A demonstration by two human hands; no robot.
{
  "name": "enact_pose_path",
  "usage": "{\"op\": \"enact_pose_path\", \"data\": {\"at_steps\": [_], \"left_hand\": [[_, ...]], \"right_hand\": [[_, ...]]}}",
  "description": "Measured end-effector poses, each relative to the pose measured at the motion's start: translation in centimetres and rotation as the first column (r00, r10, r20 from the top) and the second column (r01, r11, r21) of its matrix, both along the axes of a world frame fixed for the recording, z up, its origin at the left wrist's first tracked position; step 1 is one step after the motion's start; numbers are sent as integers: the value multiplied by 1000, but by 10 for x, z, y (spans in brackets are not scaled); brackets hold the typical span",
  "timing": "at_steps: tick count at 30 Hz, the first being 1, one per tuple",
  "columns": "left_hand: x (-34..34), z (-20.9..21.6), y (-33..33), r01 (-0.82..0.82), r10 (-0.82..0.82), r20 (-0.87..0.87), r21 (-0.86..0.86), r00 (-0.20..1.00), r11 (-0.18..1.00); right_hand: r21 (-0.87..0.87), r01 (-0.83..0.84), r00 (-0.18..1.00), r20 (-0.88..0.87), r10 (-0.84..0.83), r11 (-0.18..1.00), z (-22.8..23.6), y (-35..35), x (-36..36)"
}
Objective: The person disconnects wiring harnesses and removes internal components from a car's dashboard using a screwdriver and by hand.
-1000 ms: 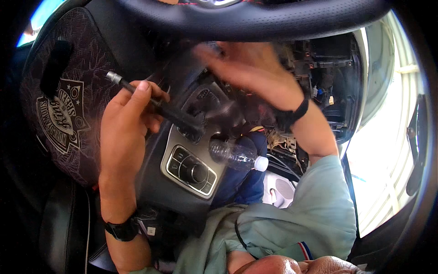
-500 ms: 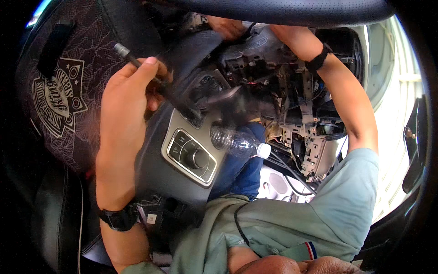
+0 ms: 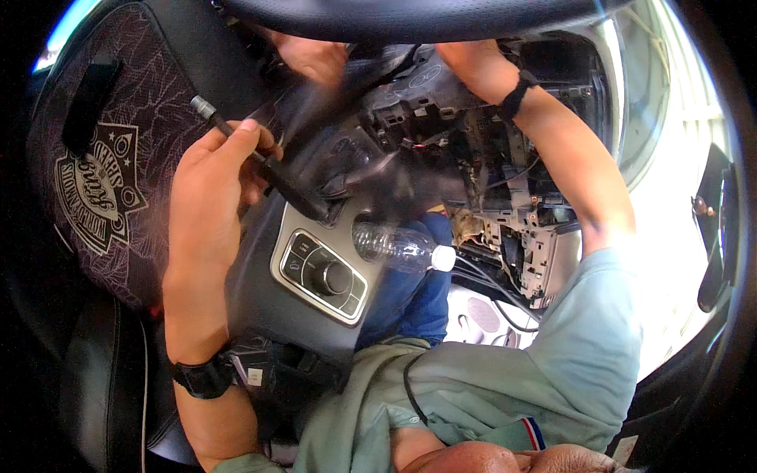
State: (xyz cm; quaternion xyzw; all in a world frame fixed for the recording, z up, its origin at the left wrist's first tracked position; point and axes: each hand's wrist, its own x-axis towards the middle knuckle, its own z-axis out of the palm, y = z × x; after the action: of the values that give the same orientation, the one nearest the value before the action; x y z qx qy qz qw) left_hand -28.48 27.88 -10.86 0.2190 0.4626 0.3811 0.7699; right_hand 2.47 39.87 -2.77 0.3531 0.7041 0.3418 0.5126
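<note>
My left hand (image 3: 225, 162) is closed around a black gear lever (image 3: 296, 191) with a bare silver tip; its lower end meets the centre console beside the silver-framed dial panel (image 3: 323, 276). At the top, my right hand (image 3: 467, 57) reaches in under the steering wheel (image 3: 441, 22) to a dark panel (image 3: 430, 76) with two ovals on it. The wheel hides its fingers. Another person's hand (image 3: 314, 57) comes in at the top left of the dashboard, near a long dark strip blurred by motion. Whether either hand holds that strip, I cannot tell.
A clear plastic bottle (image 3: 406, 250) with a white cap lies beside the console. The opened dashboard (image 3: 505, 150) shows brackets, connectors and wiring on the right. A patterned dark seat cover (image 3: 150, 181) is on the left. Black cables (image 3: 497, 288) hang below the dashboard.
The other person's hand has moved left, away from my right hand, and the dark strip shows more plainly between them. My left hand keeps its hold. The whole view has shifted slightly.
</note>
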Motion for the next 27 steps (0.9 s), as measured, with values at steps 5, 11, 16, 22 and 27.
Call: {"op": "enact_pose_path", "data": {"at_steps": [5, 11, 16, 22, 27], "left_hand": [[-1, -1, 0, 23, -23, -19, -26, 1000, 999], [1, 4, -3, 36, -36, -92, 1, 995, 999], [-3, 5, 0, 93, -95, -94, -21, 991, 995], [2, 3, -1, 92, -94, -96, -26, 991, 995], [4, 6, -2, 128, -128, -47, 1, 991, 992]], "right_hand": [[53, 93, 995, 42, -95, 994, -21, 7, -5], [204, -56, 993, -88, 75, 977, -65, 20, 51], [149, 12, 998, -58, -4, 989, -75, 27, 39], [134, 19, 998, -57, -11, 991, -60, 28, 33], [194, 157, 937, -338, -84, 968, -45, 30, -4]]}}
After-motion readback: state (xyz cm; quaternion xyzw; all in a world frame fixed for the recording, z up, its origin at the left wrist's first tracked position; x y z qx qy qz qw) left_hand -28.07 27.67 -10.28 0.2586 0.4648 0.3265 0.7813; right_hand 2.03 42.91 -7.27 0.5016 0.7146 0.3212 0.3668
